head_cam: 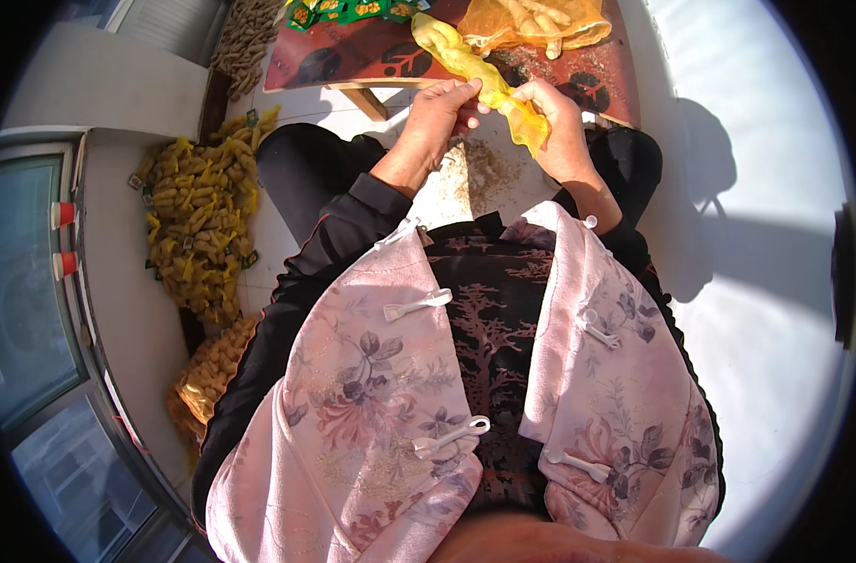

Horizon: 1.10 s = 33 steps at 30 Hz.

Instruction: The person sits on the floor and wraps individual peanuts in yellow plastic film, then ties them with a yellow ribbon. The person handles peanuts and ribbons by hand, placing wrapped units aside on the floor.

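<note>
Both hands are on a narrow yellow mesh bag (470, 63) filled with knobbly beige pieces that look like peanuts in the shell. My left hand (431, 119) pinches the bag's side near its lower end, between thumb and fingers. With its thumb and fingers, my right hand (558, 127) grips the loose mesh end, which hangs down beside the palm. The filled part slants up and left over the front edge of a red board table (350, 60). Near its far end lies an open orange mesh bag (583, 32) with long beige pieces (537, 21) in it.
Green printed packets or tags (357, 8) lie at the table's back left. Filled yellow mesh bags (203, 218) are heaped on the floor at left, with a larger full sack (217, 366) nearer me. Loose beige pieces (245, 42) lie beyond. Crumbs (491, 172) litter the floor between my knees.
</note>
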Tool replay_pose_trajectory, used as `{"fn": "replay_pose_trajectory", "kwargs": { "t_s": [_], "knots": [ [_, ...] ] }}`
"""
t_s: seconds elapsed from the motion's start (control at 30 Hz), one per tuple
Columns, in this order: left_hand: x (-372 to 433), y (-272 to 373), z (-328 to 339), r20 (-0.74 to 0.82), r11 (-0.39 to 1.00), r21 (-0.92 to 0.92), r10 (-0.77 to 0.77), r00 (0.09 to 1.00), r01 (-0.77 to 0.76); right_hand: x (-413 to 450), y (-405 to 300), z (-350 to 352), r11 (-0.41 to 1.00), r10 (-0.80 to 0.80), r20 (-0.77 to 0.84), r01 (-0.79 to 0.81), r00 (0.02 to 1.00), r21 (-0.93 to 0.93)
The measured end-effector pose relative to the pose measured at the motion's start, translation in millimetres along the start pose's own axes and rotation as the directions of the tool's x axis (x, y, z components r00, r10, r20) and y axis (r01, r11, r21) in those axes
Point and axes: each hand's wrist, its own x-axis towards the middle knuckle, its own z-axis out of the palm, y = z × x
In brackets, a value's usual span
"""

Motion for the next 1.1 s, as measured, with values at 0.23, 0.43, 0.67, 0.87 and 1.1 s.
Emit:
{"fn": "replay_pose_trajectory", "kwargs": {
  "t_s": [0.23, 0.43, 0.67, 0.87, 1.1],
  "knots": [
    [2.9, -3.1, -4.0, 0.076, 0.988, 0.044, 0.142, 0.987, -0.146, 3.7, -6.2, -9.5, 0.981, -0.055, 0.033, 0.06, 0.998, -0.185],
    [-2.4, -3.4, 1.5, 0.102, 0.979, 0.016, 0.201, 0.974, -0.203, -3.8, 8.1, -15.9, 0.973, 0.041, 0.039, -0.048, 0.998, 0.226],
    [-9.9, 4.3, 4.1, 0.14, 0.993, -0.041, 0.114, 0.984, -0.11, -15.4, 11.6, -29.6, 0.804, 0.208, 0.206, -0.287, 0.956, 0.52],
    [-7.1, 0.1, -9.0, 0.269, 0.998, -0.057, 0.034, 0.963, -0.019, -25.2, 30.8, -43.0, 0.352, 0.223, 0.374, -0.432, 0.9, 0.83],
    [-8.5, -0.8, -4.1, 0.311, 0.982, 0.134, 0.084, 0.947, -0.131, -4.3, 48.2, -32.5, 0.202, 0.247, 0.72, -0.761, 0.648, 0.616]
  ]
}}
